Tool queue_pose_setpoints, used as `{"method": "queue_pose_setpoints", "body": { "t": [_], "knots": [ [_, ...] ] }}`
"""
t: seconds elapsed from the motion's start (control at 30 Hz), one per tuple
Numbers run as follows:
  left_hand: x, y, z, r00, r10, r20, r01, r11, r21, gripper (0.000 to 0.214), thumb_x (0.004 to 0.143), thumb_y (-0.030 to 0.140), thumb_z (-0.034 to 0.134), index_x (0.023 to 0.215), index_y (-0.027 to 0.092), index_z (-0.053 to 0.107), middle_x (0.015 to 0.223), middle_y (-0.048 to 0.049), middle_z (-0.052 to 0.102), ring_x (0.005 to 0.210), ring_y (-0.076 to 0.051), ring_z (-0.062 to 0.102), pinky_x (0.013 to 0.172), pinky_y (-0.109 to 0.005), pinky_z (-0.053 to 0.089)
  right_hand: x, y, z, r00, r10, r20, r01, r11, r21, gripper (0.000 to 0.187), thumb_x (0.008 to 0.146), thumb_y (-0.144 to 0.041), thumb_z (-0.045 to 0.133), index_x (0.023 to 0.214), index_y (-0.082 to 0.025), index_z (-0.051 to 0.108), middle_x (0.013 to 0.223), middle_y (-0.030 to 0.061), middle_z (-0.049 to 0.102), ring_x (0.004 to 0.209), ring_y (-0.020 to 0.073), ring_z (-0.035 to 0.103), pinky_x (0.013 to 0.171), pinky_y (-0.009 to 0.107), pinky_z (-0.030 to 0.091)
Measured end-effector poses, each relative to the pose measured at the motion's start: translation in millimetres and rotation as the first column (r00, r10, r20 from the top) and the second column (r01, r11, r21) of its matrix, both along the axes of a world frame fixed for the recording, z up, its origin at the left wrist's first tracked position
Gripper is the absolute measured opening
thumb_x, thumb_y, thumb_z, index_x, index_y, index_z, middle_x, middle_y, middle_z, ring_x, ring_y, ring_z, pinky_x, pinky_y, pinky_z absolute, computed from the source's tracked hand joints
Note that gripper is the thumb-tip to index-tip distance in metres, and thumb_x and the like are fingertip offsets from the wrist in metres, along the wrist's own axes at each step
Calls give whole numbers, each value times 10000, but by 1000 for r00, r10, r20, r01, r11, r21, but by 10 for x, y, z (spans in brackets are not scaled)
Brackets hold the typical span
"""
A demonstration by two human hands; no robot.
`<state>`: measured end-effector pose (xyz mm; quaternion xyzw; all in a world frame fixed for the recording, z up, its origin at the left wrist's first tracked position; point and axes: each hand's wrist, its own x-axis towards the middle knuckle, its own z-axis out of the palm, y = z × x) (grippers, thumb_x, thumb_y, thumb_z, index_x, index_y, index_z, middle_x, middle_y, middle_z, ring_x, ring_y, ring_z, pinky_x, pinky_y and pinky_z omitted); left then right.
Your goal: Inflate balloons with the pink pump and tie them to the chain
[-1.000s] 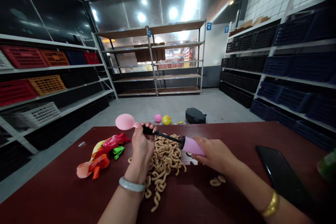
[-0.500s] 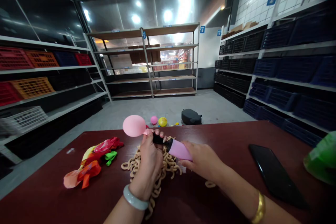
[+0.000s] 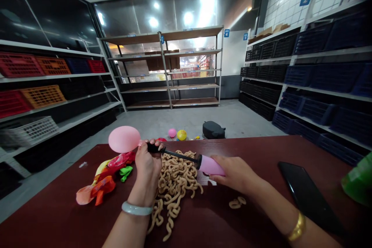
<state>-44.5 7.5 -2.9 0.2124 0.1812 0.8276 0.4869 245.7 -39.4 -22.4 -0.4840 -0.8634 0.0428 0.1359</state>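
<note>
A balloon pump (image 3: 209, 165) is held between my two hands over the table, its thin black rod drawn out. My left hand (image 3: 147, 166) is closed around the black end and pinches the neck of a partly inflated pink balloon (image 3: 124, 139) there. My right hand (image 3: 236, 174) wraps the pink barrel. Under the pump lies a heap of tan, curly ring-shaped pieces (image 3: 177, 178), with a few loose pieces (image 3: 237, 202) below my right hand. Left of my left hand are limp orange balloons (image 3: 97, 190), a green balloon (image 3: 126, 173) and a red one (image 3: 122, 159).
A black phone-like slab (image 3: 308, 193) lies on the dark red table (image 3: 255, 217), with a green object (image 3: 359, 182) at its right edge. On the floor beyond are a pink balloon (image 3: 172, 133), a yellow balloon (image 3: 181, 135) and a dark bag (image 3: 213, 130). Shelves with crates (image 3: 43, 97) line the sides.
My hands have moved apart, drawing the pump's rod out of the barrel. My left hand and the pink balloon shifted left, and the balloon looks somewhat larger.
</note>
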Motion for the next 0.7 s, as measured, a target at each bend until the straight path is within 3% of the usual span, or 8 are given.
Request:
{"method": "queue_pose_setpoints", "body": {
  "t": [0.2,0.43,0.57,0.7],
  "knots": [
    [382,-77,-117,998,-63,-9,63,998,-15,154,820,164,591,774,194,448,690,11,489,590,-131,506,517,-241,394,-70,-57,-22,999,-3,34,2,999,36,487,864,-553,533,1234,-237,512,1051,81,706,898,299,672,684,341,415],
    [917,-335,-195,991,-125,-39,123,991,-43,228,796,204,659,786,210,432,703,26,487,601,-124,506,551,-249,429,-225,-145,-43,999,-18,-28,19,999,47,510,883,-577,498,1237,-210,502,1027,102,703,867,284,673,657,327,418],
    [921,-364,-172,991,-123,-61,120,992,-47,217,803,225,657,788,207,441,712,23,486,597,-125,508,540,-253,428,-281,-165,-52,998,-8,-67,10,999,30,476,865,-561,539,1199,-223,516,1019,87,703,882,278,669,665,325,423],
    [680,-260,-100,991,-105,-77,103,994,-32,176,814,208,626,786,202,452,707,18,487,588,-129,514,518,-254,413,-263,-143,-25,996,8,-85,-8,1000,4,465,838,-544,583,1195,-254,519,1062,61,699,938,279,662,700,330,428]
  ]
}}
